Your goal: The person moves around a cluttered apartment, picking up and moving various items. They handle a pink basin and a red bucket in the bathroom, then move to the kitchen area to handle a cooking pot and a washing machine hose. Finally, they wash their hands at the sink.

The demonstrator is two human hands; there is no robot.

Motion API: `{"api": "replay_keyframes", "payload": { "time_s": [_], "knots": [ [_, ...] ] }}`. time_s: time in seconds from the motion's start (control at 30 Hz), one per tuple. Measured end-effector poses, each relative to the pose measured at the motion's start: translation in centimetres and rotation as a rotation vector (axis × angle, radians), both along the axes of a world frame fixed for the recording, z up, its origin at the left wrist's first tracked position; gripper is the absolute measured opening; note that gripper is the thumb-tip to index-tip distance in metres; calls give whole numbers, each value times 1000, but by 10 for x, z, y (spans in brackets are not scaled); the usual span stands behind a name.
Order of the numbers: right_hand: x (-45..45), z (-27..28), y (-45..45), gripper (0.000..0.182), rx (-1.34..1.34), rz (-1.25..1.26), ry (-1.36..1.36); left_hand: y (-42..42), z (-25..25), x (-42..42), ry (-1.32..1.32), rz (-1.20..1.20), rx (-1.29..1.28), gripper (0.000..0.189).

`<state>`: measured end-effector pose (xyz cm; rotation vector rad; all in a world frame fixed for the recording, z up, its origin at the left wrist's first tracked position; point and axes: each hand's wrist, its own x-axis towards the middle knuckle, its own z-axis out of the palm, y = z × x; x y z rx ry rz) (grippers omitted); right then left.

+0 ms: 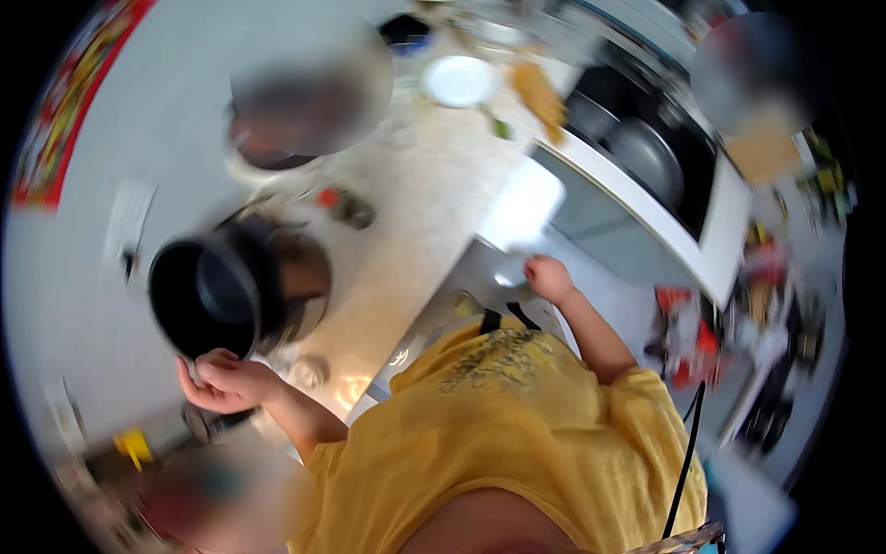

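Observation:
At the left, my left hand [225, 384] is curled against the lower rim of a deep black pot [208, 294], and its fingers seem to pinch that rim. The pot is tilted, its dark opening turned toward the wall. Close behind it is a shiny steel cooker body [304, 287], partly hidden by the pot. My right hand [549, 278] is balled up in front of my body, just below a white rectangular panel [522, 204]. Blur hides whether those fingers hold anything or touch the panel.
On the pale counter [422, 201] stand a small jar [356, 211] with a red top and a white plate [458, 81]. A yellow cloth [540, 100] lies near the black stovetop, where a wok [644, 163] sits. Red and white bags [689, 339] crowd the right side.

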<state>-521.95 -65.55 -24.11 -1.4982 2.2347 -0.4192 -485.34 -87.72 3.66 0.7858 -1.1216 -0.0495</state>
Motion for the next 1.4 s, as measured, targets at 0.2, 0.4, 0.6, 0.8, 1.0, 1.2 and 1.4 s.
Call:
{"api": "replay_keyframes", "payload": {
  "time_s": [0.2,0.4,0.6,0.8,1.0,1.2,1.4],
  "knots": [
    [-22,4,118,13,284,-421,-189,29,-28,-164,-1196,-986,714,43],
    [10,-26,298,28,448,-1208,-143,102,-52,-277,-1896,-1332,625,48],
    [99,-73,448,35,738,-1648,-544,204,-59,-386,-2066,-1527,235,44],
    [135,-91,506,37,728,-1600,-762,357,-60,-482,-2227,-1614,-50,39],
    [83,-90,551,32,445,-1616,-799,497,-89,-529,-2259,-1851,-295,40],
    [58,-88,593,30,302,-1787,-836,618,-130,-558,-2405,-1959,-537,39],
    [67,-148,610,27,261,-1993,-768,707,-224,-589,-2650,-2070,-770,40]
  ]
}}
